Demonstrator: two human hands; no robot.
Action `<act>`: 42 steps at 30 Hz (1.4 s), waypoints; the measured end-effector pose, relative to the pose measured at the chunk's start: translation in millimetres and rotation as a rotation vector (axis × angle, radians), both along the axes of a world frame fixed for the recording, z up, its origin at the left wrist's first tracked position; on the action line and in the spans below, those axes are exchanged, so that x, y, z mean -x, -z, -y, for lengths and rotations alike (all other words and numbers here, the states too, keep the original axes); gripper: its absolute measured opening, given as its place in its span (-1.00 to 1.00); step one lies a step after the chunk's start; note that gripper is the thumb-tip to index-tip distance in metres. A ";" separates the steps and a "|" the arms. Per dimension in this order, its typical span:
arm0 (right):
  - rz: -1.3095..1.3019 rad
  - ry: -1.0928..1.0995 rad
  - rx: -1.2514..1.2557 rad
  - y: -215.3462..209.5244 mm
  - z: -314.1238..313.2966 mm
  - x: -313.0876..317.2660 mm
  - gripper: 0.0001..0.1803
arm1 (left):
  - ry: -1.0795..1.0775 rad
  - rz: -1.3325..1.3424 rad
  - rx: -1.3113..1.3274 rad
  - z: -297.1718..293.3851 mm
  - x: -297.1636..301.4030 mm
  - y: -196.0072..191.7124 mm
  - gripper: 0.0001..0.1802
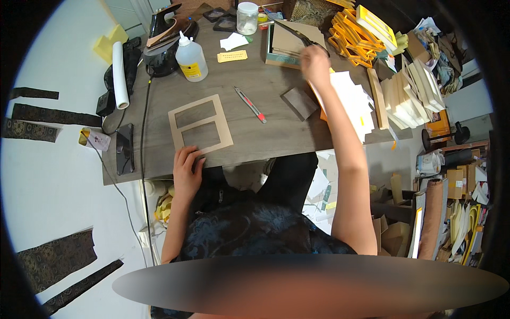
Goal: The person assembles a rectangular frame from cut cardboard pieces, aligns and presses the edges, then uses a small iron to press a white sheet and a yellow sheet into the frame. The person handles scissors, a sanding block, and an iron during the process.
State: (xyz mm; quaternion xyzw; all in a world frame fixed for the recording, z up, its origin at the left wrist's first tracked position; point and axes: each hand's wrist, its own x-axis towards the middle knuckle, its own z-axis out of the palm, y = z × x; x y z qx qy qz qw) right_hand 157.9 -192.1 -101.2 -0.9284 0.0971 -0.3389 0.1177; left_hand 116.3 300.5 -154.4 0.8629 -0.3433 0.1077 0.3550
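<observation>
My left hand (188,166) rests at the table's near edge, its fingers stretched out and touching the lower edge of a tan cardboard frame (225,125). The frame lies flat and has two rectangular openings. Farther off to the right, my right hand (317,63) is closed around the handle end of black scissors (297,34), partly hiding it. The scissors lie over a box (284,57) holding cardboard sheets. Between the hands are a red and grey utility knife (249,105) and a dark rectangular block (299,103). White paper sheets (348,103) lie beneath my right forearm.
A glue bottle (192,61) and an iron (169,34) stand at the back left; the iron's cable (143,127) crosses the table. A lidded jar (247,18) is at the back. Yellow frames (358,40) and cream-coloured boards (409,95) pile up at the right.
</observation>
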 end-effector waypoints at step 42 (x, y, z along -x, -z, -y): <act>-0.244 0.036 0.010 7.9 -158.0 -184.1 -0.34 | 0.082 0.165 0.072 16.4 -20.4 8.8 -0.72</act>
